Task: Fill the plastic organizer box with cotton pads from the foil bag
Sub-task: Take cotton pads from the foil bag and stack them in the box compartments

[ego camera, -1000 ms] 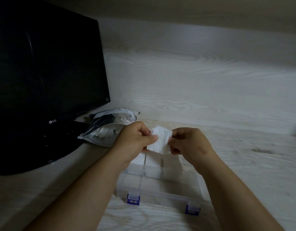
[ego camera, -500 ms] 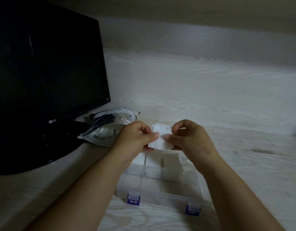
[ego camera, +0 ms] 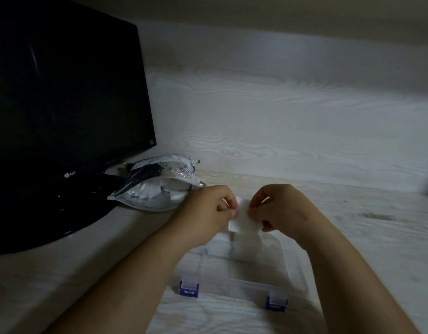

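"LG" reads on the monitor [ego camera: 63, 121]; left hand [ego camera: 208, 213] and right hand [ego camera: 283, 210] pinch a white cotton pad [ego camera: 244, 219] over the clear organizer box [ego camera: 234, 268].

left hand [ego camera: 208, 213] + right hand [ego camera: 280, 210]: pinch cotton pad [ego camera: 243, 219]; above organizer box [ego camera: 287, 263]

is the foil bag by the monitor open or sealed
Open: the foil bag gapes at its mouth, with white cotton pads showing inside.

white cotton pad [ego camera: 244, 219] above clear organizer box [ego camera: 244, 268]; opened foil bag [ego camera: 160, 186] left
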A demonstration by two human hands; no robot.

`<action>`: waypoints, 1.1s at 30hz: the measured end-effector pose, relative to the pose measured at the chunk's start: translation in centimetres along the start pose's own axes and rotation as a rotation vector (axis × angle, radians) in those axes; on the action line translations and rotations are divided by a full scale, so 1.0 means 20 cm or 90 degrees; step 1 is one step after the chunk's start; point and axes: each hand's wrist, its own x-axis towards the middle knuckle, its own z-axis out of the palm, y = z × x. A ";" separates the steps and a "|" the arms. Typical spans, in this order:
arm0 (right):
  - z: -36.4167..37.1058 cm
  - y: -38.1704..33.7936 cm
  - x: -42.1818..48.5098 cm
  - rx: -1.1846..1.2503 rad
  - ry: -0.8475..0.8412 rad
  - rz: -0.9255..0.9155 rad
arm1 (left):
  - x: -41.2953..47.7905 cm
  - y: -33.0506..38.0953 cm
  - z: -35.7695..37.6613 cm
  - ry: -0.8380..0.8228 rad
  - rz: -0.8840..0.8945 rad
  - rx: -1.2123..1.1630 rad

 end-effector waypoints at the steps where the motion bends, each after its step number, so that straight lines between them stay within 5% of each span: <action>1: 0.00 0.00 0.00 -0.010 -0.016 0.007 | 0.00 0.00 0.00 -0.010 0.004 0.011; 14: 0.00 -0.03 -0.02 -0.126 -0.169 0.102 | -0.02 0.00 0.03 -0.078 -0.001 0.188; 33: 0.02 -0.02 0.01 -0.209 -0.223 0.135 | -0.01 0.04 0.02 -0.174 -0.035 0.261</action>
